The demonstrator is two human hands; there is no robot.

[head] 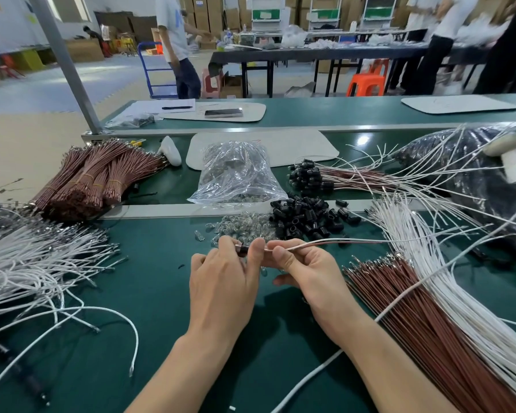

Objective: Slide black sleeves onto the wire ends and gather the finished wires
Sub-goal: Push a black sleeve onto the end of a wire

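Note:
My left hand (224, 278) pinches a black sleeve (242, 249) between thumb and fingers above the green table (149, 293). My right hand (298, 269) pinches a white and a brown wire (325, 243) close to the sleeve; the wires run off to the right. A heap of loose black sleeves (307, 217) lies just beyond my hands. Wires with sleeves on them (310, 175) lie further back. Loose brown wires (423, 317) and white wires (447, 281) fan out at the right.
White wires (39, 263) sprawl at the left. Bundled brown wires (93, 177) lie at the back left. A clear bag (236, 174) and small clear bulbs (245, 226) sit in the middle, a dark bag (474, 162) at the right. People stand at tables behind.

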